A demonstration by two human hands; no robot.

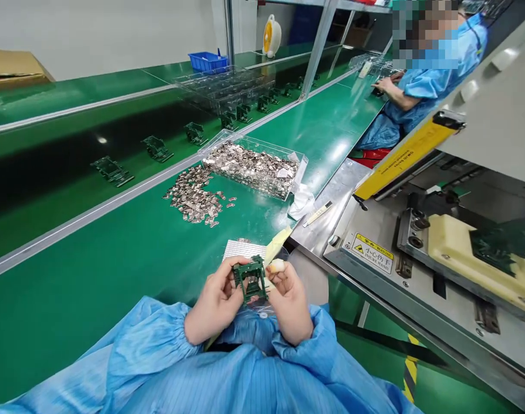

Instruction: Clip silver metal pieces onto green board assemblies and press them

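In front of my body a dark green plastic frame point(254, 270) with an open middle is held up between both hands. My left hand point(213, 302) grips its left side, with thumb and fingers closed on it. My right hand point(293, 305) is closed at its right edge, its fingers curled; a pale yellowish cover sits on one fingertip. Behind the hands lies a white ribbed tray point(240, 248), partly hidden, with a strip of yellow paper point(278, 244) beside it. Farther off, small metal pieces point(195, 198) lie heaped on the green table point(128, 259).
A clear plastic box point(262, 187) holds many metal pieces. A white cloth point(302, 201) and a cutter knife point(318, 213) lie to its right. At the right stands a machine point(370, 253) with a yellow bar. Green frames point(112, 171) line the belt; a co-worker point(435, 80) sits beyond.
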